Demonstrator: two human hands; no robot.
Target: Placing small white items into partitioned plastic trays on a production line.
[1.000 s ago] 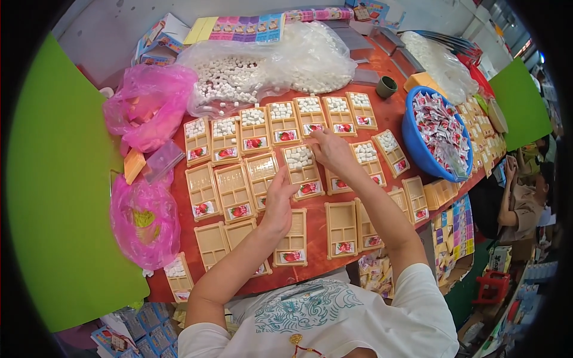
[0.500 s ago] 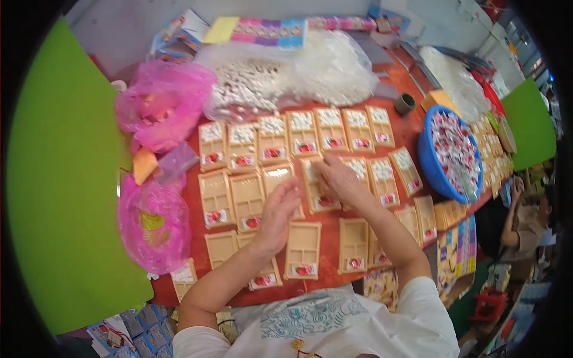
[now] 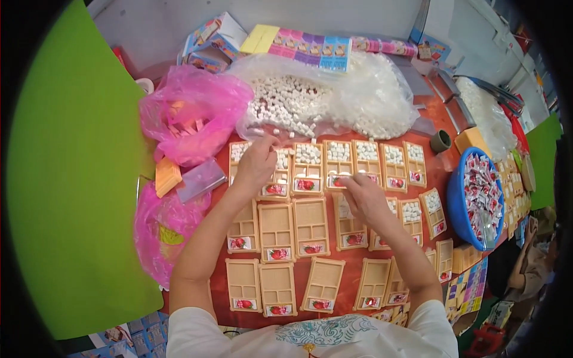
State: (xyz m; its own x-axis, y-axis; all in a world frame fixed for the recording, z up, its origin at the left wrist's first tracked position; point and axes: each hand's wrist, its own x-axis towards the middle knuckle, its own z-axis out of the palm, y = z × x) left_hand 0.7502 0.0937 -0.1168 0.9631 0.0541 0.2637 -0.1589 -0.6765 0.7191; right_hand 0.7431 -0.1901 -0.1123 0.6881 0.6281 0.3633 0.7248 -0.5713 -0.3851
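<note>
Rows of tan compartment trays (image 3: 277,222) lie on the red table. Most back-row trays hold small white cubes in their large compartment, and small strawberry-print packets (image 3: 279,255) lie in visible lower compartments. My left hand (image 3: 255,166) is over the back row's left end, fingers bent together near the cubes; its grip is hidden. My right hand (image 3: 367,198) is between the back and middle rows, thumb and fingers pinched beside a packet (image 3: 338,181); whatever is between them cannot be made out. Several nearer trays have bare large compartments.
An open clear bag of white cubes (image 3: 289,98) lies behind the trays. Pink plastic bags (image 3: 194,113) and an orange block (image 3: 168,177) sit at left. To the right stand a blue basin (image 3: 456,200) full of packets and a dark cup (image 3: 440,141). Another person sits far right.
The view has shifted, so the table sits lower and further right. My left hand went from above the middle row to the back row, its fingers closing. My right hand left a middle-row tray of cubes.
</note>
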